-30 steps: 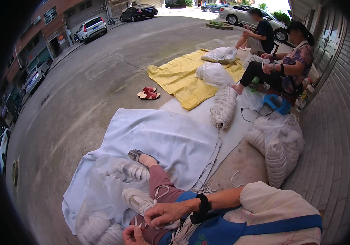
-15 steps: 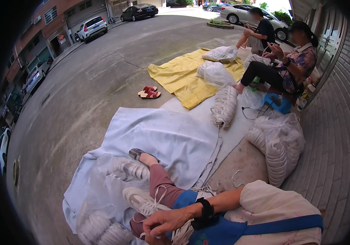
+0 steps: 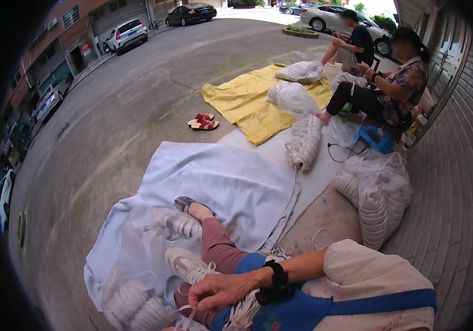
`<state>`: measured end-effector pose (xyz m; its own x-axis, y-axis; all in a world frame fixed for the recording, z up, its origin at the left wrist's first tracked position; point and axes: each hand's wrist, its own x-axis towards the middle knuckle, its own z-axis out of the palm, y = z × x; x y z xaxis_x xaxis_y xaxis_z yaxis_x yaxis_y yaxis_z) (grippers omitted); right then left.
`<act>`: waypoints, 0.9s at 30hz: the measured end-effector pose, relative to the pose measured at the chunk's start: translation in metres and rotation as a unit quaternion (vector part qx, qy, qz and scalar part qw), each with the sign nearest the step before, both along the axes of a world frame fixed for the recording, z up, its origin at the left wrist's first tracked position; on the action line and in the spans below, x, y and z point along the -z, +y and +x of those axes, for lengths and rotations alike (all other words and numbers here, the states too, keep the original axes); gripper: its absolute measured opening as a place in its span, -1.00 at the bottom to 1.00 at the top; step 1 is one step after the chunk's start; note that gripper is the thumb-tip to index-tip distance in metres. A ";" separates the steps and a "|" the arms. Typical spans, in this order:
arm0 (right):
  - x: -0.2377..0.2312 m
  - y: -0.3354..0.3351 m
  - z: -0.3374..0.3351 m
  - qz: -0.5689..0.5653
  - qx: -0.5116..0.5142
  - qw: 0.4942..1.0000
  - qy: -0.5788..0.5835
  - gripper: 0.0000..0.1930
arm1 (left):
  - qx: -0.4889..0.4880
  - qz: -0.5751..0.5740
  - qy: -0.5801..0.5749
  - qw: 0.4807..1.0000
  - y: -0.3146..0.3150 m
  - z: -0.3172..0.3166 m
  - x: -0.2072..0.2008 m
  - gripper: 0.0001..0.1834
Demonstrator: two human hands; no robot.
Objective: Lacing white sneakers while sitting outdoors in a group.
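My right hand [image 3: 218, 291], with a black band at the wrist, is closed in a pinch over my lap. A thin white shoelace [image 3: 190, 319] runs down from its fingertips. Just beyond the hand, a white lace-up shoe [image 3: 184, 263] lies against my leg, its laces loose. Under my right wrist, a bundle of white laces [image 3: 243, 313] rests on my blue apron [image 3: 289, 317]. Of my left hand [image 3: 173, 329] only a sliver shows at the lower edge; its fingers are cut off.
Clear plastic bags of white shoes lie on my left [image 3: 142, 243] and right [image 3: 377, 193]. Pale blue cloth [image 3: 214, 182] and yellow sheet [image 3: 247, 105] cover the ground. A nested row of shoes [image 3: 304, 140] lies ahead. Two people sit along the wall [image 3: 446, 182].
My right hand has risen slightly and moved left, and a lace now shows stretched below its fingers. My left hand is lower, almost out of view. The nearer seated person has lowered their hands.
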<state>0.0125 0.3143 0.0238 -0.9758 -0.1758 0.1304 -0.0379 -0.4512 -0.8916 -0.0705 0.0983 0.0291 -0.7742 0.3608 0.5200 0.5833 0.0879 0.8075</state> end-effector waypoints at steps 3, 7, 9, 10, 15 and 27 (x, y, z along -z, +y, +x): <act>-0.001 0.017 0.001 0.006 0.044 0.999 -0.011 -0.88 | 0.072 0.408 -0.189 0.890 -0.031 -0.012 -0.026 -0.67; -0.019 0.059 0.026 -0.148 0.131 0.980 -0.018 -0.89 | 0.095 0.294 -0.123 0.943 -0.097 -0.027 -0.047 -0.64; -0.025 0.076 0.042 -0.218 0.109 0.962 0.124 -0.91 | 0.028 0.338 -0.174 0.924 -0.081 -0.021 -0.038 -0.62; -0.029 0.083 0.046 -0.237 0.087 0.952 0.171 -0.89 | 0.029 0.308 -0.177 0.934 -0.087 -0.020 -0.030 -0.63; -0.027 0.091 0.063 -0.178 0.151 0.962 0.143 -0.87 | 0.038 0.348 -0.326 0.878 -0.106 -0.014 -0.007 -0.61; -0.033 0.130 0.100 -0.239 0.226 0.921 0.210 -0.83 | -0.042 0.223 -0.397 0.890 -0.079 -0.025 0.013 -0.64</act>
